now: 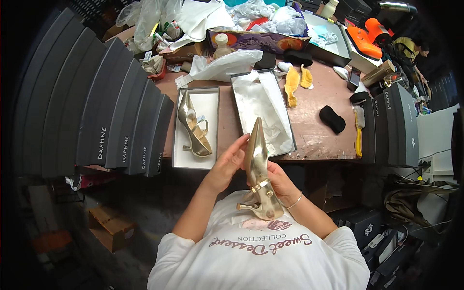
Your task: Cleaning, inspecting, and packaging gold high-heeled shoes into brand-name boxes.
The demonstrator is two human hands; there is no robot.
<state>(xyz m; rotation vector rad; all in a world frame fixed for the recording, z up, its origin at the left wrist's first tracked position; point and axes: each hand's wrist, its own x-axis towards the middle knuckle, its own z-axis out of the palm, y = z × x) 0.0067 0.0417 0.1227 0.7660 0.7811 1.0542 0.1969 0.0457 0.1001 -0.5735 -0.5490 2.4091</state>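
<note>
A gold, pointed-toe heeled shoe (257, 157) with an ankle strap is held up close to my chest, toe pointing away. My left hand (229, 163) has its fingers against the shoe's left side near the toe. From the right, my right hand (282, 182) grips it around the middle, its fingers partly hidden behind it. The matching gold shoe (199, 140) lies on its side in a shallow white-lined box tray (181, 158) at the left. Beside that tray, a dark-edged box (289, 137) holds white tissue paper (261, 104).
Stacked dark shoeboxes rise at left (116, 104) and right (402, 125). On the pink table are a black sponge (332, 120), a yellow-handled brush (359, 131) and yellow cloths (292, 87). A carton of crumpled plastic (256, 39) stands behind. A person (411, 50) is at far right.
</note>
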